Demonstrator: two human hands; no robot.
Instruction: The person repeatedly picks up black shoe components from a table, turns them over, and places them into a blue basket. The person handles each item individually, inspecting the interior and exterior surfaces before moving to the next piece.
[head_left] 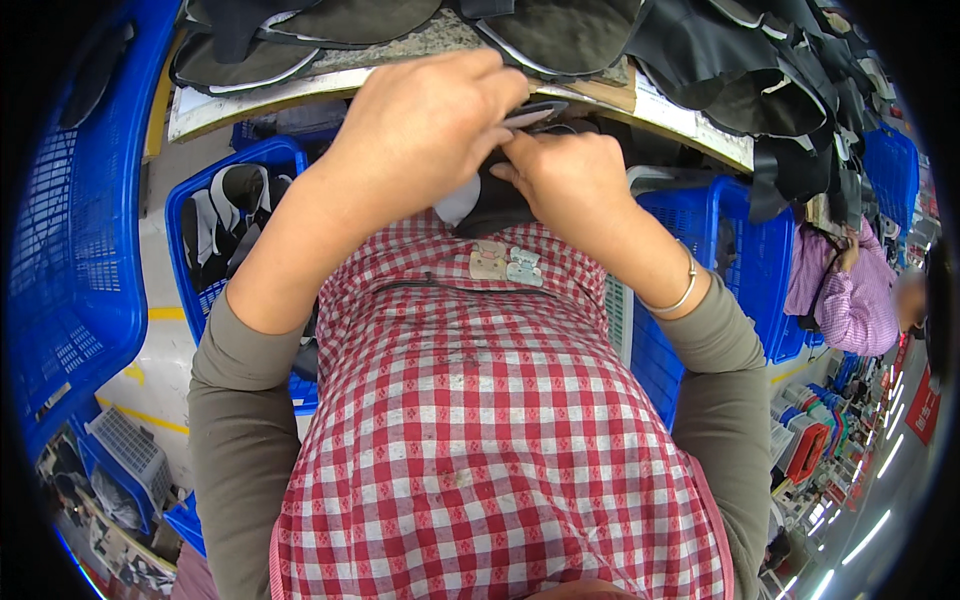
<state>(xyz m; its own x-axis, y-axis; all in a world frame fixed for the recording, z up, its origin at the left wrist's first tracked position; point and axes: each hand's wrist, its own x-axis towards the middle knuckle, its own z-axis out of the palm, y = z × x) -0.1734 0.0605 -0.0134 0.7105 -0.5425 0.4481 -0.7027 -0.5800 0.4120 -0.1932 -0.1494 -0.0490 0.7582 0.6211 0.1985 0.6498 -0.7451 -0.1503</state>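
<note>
Both hands are raised together just below the worktable's edge (pixel 285 108), in front of my checked apron. My left hand (pixel 425 115) is closed, its fingertips pinching the upper edge of a black shoe upper (pixel 500 207) with a white lining. Close beside it, my right hand (pixel 575 175) is curled shut on the same piece, thumb bent inward. The upper hangs beneath the hands, and my fingers hide much of it. Several more black shoe uppers (pixel 560 35) lie on the table just beyond, some overlapping the edge.
A large blue basket (pixel 75 260) stands at the left, beside a smaller blue basket (pixel 180 225) of black and white pieces. Another blue basket (pixel 655 335) is at my right. Farther right, a person in a pink checked shirt (pixel 855 300) is at work.
</note>
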